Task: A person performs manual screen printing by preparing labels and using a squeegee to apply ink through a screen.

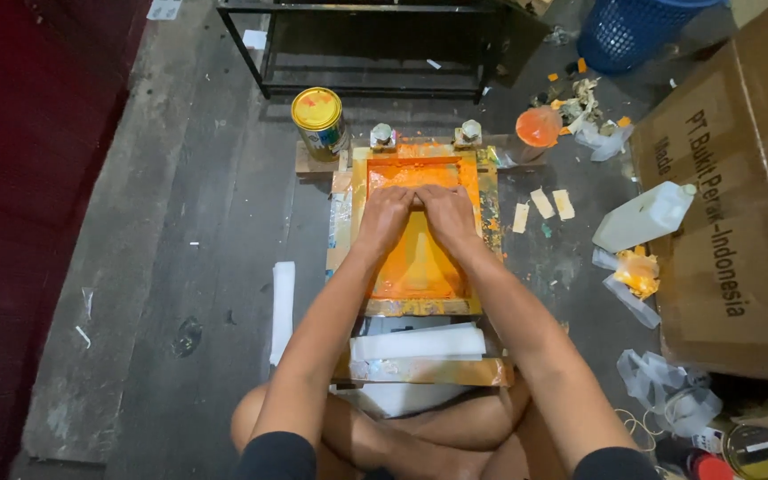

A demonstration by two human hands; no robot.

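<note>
Both hands are pressing into an orange-inked printing frame (pixel 420 233) at the frame's centre.

The left hand (pixel 384 218) and right hand (pixel 448 213) are lying side by side, fingers curled over something hidden; a yellow-lidded can (pixel 319 120) is sitting upper left of them.

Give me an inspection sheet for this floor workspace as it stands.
Surface: grey, paint-stained concrete floor.
Job's things: wooden-framed printing screen flooded with orange ink; white paper stack at its near edge.
Clutter: yellow-lidded paint tin, orange-covered cup, white plastic jug, crumpled plastic bags.
Grippers: left hand and right hand side by side, pressing on the screen.
Cables: nothing seen.
Surroundings: brown cardboard box, blue mesh bin, black metal rack.
</note>
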